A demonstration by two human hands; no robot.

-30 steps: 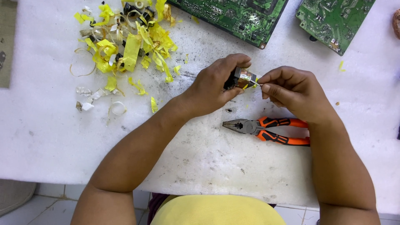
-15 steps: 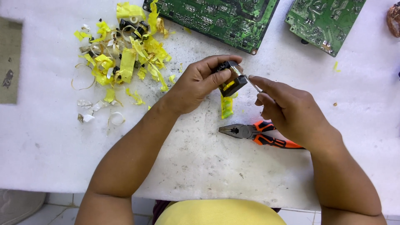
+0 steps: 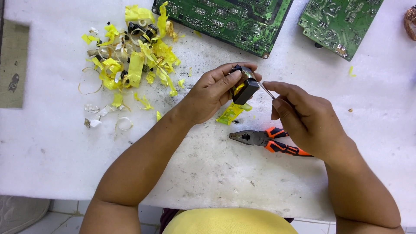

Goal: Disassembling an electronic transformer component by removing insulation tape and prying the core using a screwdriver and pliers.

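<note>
The left hand (image 3: 212,93) is gripping a small dark transformer (image 3: 245,89) above the pliers (image 3: 268,141); the right hand (image 3: 303,115) is pinching a thin metal strip (image 3: 265,90), which may be slipping or cutting fingertips.

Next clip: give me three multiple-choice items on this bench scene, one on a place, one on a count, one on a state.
1. Where do the pliers lie?
A. on the table, below the hands
B. on a circuit board
C. in the scrap pile

2. How many green boards are in view?
A. one
B. two
C. four

3. What is the left hand doing?
A. resting flat on the table
B. gripping the pliers
C. holding a small dark block

Answers:
1. A, the orange-handled pliers rest on the white table, touched by neither hand.
2. B, a large board and a smaller board lie along the top edge.
3. C, its fingers pinch the block while the right hand pulls a thin strand from it.
</note>
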